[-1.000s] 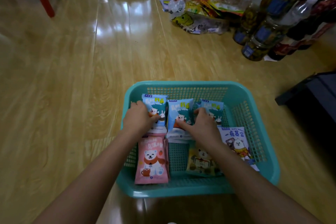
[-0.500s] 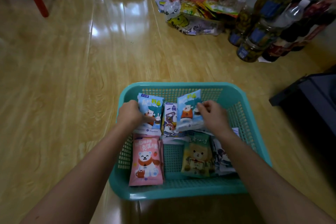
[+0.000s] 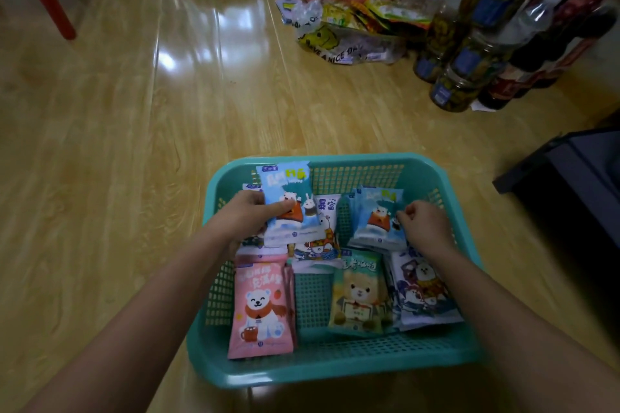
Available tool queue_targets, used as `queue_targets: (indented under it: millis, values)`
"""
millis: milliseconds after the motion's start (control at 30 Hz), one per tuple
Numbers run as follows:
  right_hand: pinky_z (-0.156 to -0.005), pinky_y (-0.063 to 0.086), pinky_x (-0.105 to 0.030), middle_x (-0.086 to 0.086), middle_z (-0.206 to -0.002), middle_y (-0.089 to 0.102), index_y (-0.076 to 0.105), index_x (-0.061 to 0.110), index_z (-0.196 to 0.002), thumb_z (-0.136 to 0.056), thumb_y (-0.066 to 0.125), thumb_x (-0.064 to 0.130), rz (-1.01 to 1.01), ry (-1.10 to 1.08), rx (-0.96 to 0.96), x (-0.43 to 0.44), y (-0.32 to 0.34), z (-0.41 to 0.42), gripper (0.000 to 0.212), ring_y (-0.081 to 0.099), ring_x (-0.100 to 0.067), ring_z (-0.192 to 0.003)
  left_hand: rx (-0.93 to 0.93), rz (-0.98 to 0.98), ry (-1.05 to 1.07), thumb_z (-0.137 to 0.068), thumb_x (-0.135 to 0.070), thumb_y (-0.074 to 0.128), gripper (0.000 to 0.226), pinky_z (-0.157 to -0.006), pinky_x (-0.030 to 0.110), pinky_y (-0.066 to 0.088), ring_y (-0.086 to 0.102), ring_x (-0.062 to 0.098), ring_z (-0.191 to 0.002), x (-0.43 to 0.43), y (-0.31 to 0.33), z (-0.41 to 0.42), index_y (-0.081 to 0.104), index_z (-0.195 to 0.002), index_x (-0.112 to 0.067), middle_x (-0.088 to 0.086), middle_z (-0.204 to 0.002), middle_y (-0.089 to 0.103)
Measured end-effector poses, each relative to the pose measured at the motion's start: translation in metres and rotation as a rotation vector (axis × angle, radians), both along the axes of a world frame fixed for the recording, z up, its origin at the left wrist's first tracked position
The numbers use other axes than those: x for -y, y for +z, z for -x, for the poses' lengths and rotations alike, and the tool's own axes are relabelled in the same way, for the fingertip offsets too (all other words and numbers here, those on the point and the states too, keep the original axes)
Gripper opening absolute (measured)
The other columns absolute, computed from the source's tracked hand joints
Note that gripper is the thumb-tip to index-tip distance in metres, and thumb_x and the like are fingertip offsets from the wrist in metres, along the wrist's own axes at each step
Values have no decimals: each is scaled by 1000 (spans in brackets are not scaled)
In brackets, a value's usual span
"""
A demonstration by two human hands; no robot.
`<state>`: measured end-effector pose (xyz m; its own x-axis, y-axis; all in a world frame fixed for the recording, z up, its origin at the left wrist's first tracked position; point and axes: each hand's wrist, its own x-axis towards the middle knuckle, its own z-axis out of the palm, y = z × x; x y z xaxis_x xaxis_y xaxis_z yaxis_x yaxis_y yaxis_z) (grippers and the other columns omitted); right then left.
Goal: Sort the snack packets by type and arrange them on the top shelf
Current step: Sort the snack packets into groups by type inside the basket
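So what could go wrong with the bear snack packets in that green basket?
The left hand grips a raised light-blue bear packet by one side only, so it might slip and drop into the teal plastic mesh basket. The right hand pinches just the edge of a second light-blue packet, which seems to overlap the pale-green bear packet. Lifting it could drag that one along and mix the types.

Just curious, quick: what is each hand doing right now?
Left hand: holds the upper blue packet.
Right hand: pinches the lower blue packet by its edge.
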<state>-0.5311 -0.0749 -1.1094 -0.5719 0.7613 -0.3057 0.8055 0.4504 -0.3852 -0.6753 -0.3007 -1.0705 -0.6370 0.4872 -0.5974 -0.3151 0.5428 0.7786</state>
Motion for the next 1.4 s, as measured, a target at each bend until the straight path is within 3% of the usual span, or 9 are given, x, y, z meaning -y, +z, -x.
queue_targets:
  millis: [67,200,467,633,767,833,967,1133,1400]
  values:
    - [-69,41,-35,-10,-88,57,55,5,-97,-94,51,17,-40,21,35,1,4,1,12,52,-28,-82,-11,1,-66,-87,-28,62,32,-46,20,31,39,12,-46,-19,4,-9,64,-95,3,10,-68,53]
    - [-86,43,-39,-8,-127,45,48,11,-125,-94,45,13,-72,49,-89,1,15,-2,30,50,-27,-110,9,-14,-195,-92,-23,55,23,-40,16,28,38,6,-36,-60,8,-36,53,-77,-6,3,-59,44]
    - [-82,42,-33,-6,-123,45,54,14,-116,-93,35,1,-48,88,-287,-7,32,-20,32,49,-22,-106,-302,117,-291,-88,-30,60,26,-57,30,37,49,22,-68,-125,-18,-64,53,-84,-6,14,-82,55]
    - [-84,44,-32,-4,-118,47,55,13,-114,-93,37,-1,-67,156,-352,4,37,-23,31,49,-18,-104,-467,159,-275,-90,-15,57,38,-75,34,44,57,29,-92,-117,-18,-61,48,-124,0,18,-107,62]
    - [-75,39,-14,2,-106,48,58,12,-107,-93,42,3,11,252,-489,31,40,-13,24,49,-9,-92,-725,6,-57,-89,-9,54,26,-81,35,46,55,23,-89,-78,-9,-54,56,-115,-3,6,-93,58]
    - [-77,43,-22,2,-104,49,57,12,-108,-95,45,11,97,303,-485,49,39,-5,18,51,-11,-89,-860,119,11,-87,-10,56,26,-86,35,39,51,29,-99,-50,-13,-44,55,-111,0,12,-100,56]
    - [-91,42,-32,-4,-124,43,40,13,-127,-91,54,39,190,334,-173,84,24,10,47,46,-20,-111,-782,431,-103,-85,-19,62,49,-95,41,34,43,39,-113,-7,-32,-32,44,-121,9,27,-119,49]
    - [-99,43,-40,-11,-145,30,24,11,-140,-84,58,50,162,251,-37,108,2,28,76,39,-30,-127,-793,486,-100,-76,-26,73,78,-101,39,33,37,36,-121,-1,-43,-29,31,-136,2,24,-128,41]
    - [-93,43,-36,-13,-136,39,28,4,-135,-79,68,42,236,106,-22,112,8,37,79,46,-29,-122,-687,374,-103,-73,-25,77,55,-76,38,43,56,34,-101,1,-47,-19,40,-107,-2,17,-110,58]
